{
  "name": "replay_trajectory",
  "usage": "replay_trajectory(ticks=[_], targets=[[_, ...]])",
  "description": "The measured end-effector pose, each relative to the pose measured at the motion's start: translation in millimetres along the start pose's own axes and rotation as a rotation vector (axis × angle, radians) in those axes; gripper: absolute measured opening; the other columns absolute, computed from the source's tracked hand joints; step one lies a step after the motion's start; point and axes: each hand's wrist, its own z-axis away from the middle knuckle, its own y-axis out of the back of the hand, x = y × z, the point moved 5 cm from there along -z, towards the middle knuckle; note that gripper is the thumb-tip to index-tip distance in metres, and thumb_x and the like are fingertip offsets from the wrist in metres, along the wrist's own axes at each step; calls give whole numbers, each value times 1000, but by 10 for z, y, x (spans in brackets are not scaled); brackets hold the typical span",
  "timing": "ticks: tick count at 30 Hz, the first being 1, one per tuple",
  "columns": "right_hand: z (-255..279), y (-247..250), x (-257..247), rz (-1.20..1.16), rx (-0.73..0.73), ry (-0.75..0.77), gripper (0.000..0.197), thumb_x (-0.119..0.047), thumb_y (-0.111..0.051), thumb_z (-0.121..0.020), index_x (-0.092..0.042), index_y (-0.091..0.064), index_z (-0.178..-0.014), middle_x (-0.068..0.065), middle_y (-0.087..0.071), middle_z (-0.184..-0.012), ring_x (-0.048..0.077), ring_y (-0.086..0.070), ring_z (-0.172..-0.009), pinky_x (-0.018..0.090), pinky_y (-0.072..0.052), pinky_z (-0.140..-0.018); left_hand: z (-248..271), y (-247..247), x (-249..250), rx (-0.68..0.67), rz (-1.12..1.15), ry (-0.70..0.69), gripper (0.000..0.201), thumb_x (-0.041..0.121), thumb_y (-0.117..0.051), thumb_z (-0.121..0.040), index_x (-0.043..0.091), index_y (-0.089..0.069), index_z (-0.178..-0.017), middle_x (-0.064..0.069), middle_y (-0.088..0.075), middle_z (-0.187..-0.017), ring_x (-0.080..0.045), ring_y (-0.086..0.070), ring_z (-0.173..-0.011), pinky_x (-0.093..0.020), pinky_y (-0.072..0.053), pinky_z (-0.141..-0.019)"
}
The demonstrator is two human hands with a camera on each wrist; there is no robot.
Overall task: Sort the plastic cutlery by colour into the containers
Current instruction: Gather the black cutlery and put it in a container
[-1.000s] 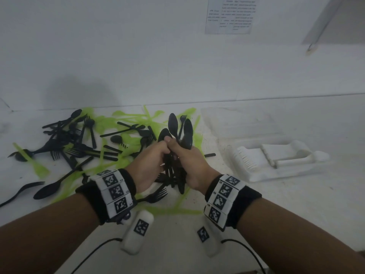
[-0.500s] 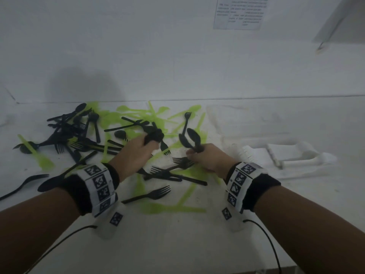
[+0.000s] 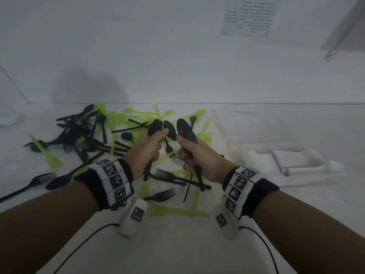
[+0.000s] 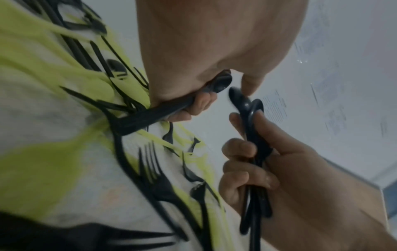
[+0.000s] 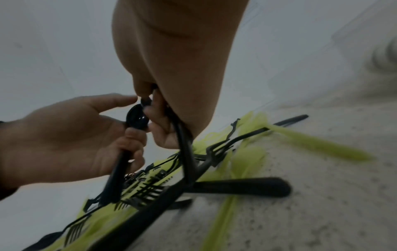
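Black and lime-green plastic cutlery lies scattered on the white table. My left hand (image 3: 147,147) grips black spoons (image 3: 156,126) by their handles, bowls up, above the pile. Close on its right, my right hand (image 3: 199,155) holds a bundle of black spoons (image 3: 184,130) upright. In the left wrist view the left hand (image 4: 193,51) curls round a black spoon (image 4: 221,83), facing the right hand (image 4: 268,169) and its spoons (image 4: 249,105). The right wrist view shows the left hand (image 5: 64,135) round a black spoon (image 5: 137,117).
A heap of black forks and spoons (image 3: 79,135) lies at the left, mixed with green pieces (image 3: 138,115). Black forks (image 3: 167,177) lie under the hands. A clear container (image 3: 246,123) stands to the right, and a white tray (image 3: 325,175) with white cutlery sits beyond it.
The hands parted and dropped to the table half a second ago. Now both have risen again, close together, each holding black spoons.
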Motion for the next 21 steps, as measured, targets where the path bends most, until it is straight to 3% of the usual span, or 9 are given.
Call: replay_trajectory(ticks=[4, 6, 8, 9, 11, 12, 14, 18, 21], targets=[[8, -112, -28, -131, 24, 9, 22, -37, -59, -104, -15, -58, -102, 0, -39, -64, 13, -26, -50, 27, -33, -51, -44, -152, 51, -45, 90, -19, 51, 56, -72, -85, 18, -51, -112, 3, -38, -77, -9, -32, -60, -29, -31, -57], [7, -105, -62, -115, 95, 70, 20, -36, -60, -104, -18, -56, -96, -3, -37, -63, 12, -29, -50, 28, -30, -52, -45, -210, 46, -12, 72, -32, 51, 55, -73, -84, 19, -50, -113, 4, -37, -76, -10, -33, -59, -30, -32, -57], [11, -77, -102, 22, 178, 162, 15, -38, -58, -104, -25, -61, -98, -12, -47, -62, 7, -38, -52, 27, -32, -54, -44, -267, 31, 16, 62, -33, 49, 55, -71, -87, 22, -49, -116, 5, -39, -76, -9, -34, -58, -29, -33, -58], [17, -68, -121, 116, 213, 207, 13, -40, -57, -104, -30, -64, -107, -16, -56, -66, 4, -45, -55, 26, -37, -58, -44, -293, 30, 23, 66, -31, 49, 56, -69, -89, 22, -48, -118, 7, -41, -76, -9, -35, -58, -29, -34, -58], [25, -72, -120, 240, 233, 258, 21, -37, -55, -104, -32, -61, -124, -16, -71, -92, 1, -62, -71, 27, -49, -71, -54, -333, 36, 39, 83, -25, 52, 56, -68, -90, 20, -48, -122, 7, -45, -79, -10, -37, -58, -29, -36, -59], [31, -94, -112, 261, 215, 271, 25, -33, -54, -105, -32, -59, -130, -13, -73, -105, 1, -66, -84, 30, -53, -83, -64, -348, 41, 45, 98, -18, 54, 57, -68, -90, 20, -48, -125, 5, -45, -80, -10, -38, -58, -30, -37, -60], [52, -141, -88, 270, 173, 284, 34, -28, -53, -106, -32, -53, -139, -13, -70, -116, 0, -66, -100, 31, -50, -100, -84, -376, 60, 41, 138, 6, 51, 53, -66, -91, 19, -49, -125, 2, -44, -79, -11, -41, -59, -32, -38, -64], [63, -159, -54, 304, 171, 286, 31, -35, -54, -105, -33, -54, -136, -6, -70, -122, 10, -65, -113, 44, -48, -108, -113, -390, 128, -30, 234, 43, 33, 39, -63, -92, 15, -50, -111, 0, -45, -81, -11, -43, -63, -34, -39, -72], [67, -130, -72, 369, 168, 285, 32, -40, -54, -102, -40, -56, -135, -13, -70, -119, 11, -64, -116, 48, -46, -108, -107, -384, 166, -103, 200, 22, 35, 25, -62, -81, 12, -49, -110, -9, -46, -93, -20, -45, -77, -41, -38, -78]])
